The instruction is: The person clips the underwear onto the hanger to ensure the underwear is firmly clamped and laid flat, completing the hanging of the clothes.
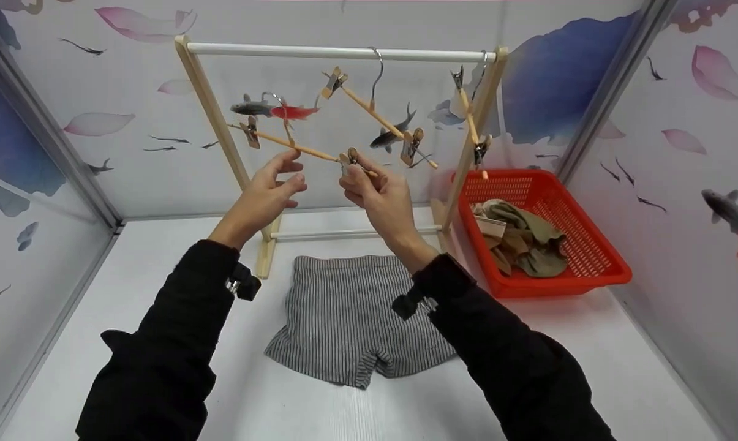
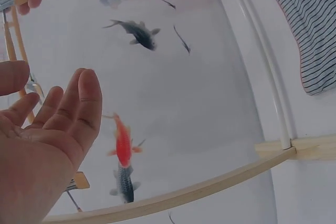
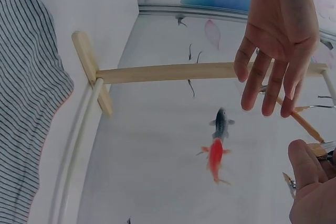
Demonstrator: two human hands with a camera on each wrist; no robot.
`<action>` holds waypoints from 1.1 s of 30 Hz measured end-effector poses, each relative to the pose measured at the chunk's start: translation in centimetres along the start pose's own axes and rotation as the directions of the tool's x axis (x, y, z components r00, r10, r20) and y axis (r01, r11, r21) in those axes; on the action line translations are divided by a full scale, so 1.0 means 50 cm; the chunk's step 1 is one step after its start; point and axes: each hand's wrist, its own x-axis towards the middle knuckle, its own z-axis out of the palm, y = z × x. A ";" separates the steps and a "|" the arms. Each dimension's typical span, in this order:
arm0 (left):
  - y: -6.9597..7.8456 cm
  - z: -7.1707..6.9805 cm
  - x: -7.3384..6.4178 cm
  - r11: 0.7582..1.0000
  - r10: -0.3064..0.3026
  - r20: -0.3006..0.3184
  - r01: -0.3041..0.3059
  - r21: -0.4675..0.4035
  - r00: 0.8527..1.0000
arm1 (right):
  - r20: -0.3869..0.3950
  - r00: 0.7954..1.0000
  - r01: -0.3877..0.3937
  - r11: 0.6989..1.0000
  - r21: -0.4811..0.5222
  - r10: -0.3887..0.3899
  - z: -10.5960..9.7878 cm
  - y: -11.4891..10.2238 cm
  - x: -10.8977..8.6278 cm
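Observation:
A wooden clip hanger (image 1: 313,151) is held in front of the drying rack, its metal hook below the rack's top rail. My right hand (image 1: 386,197) pinches the clip (image 3: 318,149) at the hanger's right end between thumb and fingers. My left hand (image 1: 264,195) is just under the middle of the hanger bar, fingers loosely extended and holding nothing; whether a fingertip touches the bar I cannot tell. In the right wrist view the left hand (image 3: 281,40) shows its fingers apart. Striped shorts (image 1: 350,312) lie flat on the white table below both hands.
The wooden rack (image 1: 217,116) has a white top rail (image 1: 283,50). Two more clip hangers hang there, one near the middle (image 1: 378,116) and one at the right end (image 1: 468,116). A red basket (image 1: 595,251) with crumpled clothes (image 1: 534,239) stands right of the rack.

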 end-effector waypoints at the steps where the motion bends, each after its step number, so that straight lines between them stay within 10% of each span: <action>1: -0.006 0.001 -0.002 1.000 0.000 0.004 0.000 0.005 1.000 | 0.004 1.000 -0.014 1.000 0.012 0.014 -0.007 0.004 -0.002; 11: -0.050 -0.025 -0.021 0.997 0.049 -0.148 -0.039 0.067 0.988 | 0.067 0.990 -0.124 0.992 0.023 0.122 -0.132 0.025 -0.011; 16: -0.082 -0.029 -0.026 0.967 0.085 -0.172 -0.040 0.252 0.981 | 0.091 0.975 -0.202 0.979 -0.023 0.204 -0.196 0.040 -0.018; 27: -0.165 0.031 -0.036 0.644 0.259 -0.005 -0.169 0.747 0.966 | 0.133 0.921 -0.371 0.929 0.014 0.366 -0.266 0.090 -0.042; 33: -0.195 0.053 -0.033 0.533 0.261 0.004 -0.147 0.833 0.965 | 0.162 0.883 -0.457 0.886 0.079 0.441 -0.286 0.104 -0.050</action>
